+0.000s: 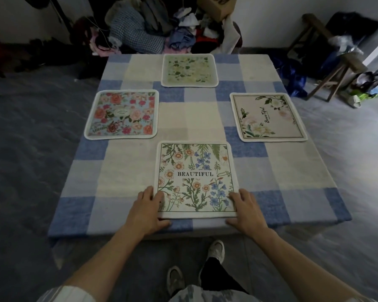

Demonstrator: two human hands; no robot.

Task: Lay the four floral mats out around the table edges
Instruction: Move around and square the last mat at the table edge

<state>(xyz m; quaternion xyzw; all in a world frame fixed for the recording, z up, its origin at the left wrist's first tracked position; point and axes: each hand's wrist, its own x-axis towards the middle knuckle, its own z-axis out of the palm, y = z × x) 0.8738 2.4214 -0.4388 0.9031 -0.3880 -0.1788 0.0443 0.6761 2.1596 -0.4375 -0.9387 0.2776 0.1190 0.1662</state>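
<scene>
a: where's the mat in hand?

b: the "beautiful" mat (pixel 195 179), with daisies and blue flowers, lies flat at the near edge of the table (pixel 292 171), about centred. the left hand (pixel 150 209) lies on its near-left corner and the right hand (pixel 247 209) on its near-right corner.

a: gripping it?

b: more pressing than gripping. both hands are spread fairly flat, fingers on the mat's side borders and thumbs below its near edge, on the checked cloth (pixel 129 171). whether any finger curls under the mat i cannot tell.

a: and the other three?

b: each at its own edge. the pink rose mat (pixel 121 114) is on the left, the pale green mat (pixel 189 70) on the far side, the cream mat (pixel 268 117) with script lettering on the right. all flat, well apart, the table's middle bare between them.

a: so which step is this?

b: the last one, i'd judge: settling the fourth mat. it looks nearly done.

a: what's left?

b: likely a small nudge to square it with the near edge, then lifting both hands straight off without dragging the mat or rucking the cloth.
</scene>
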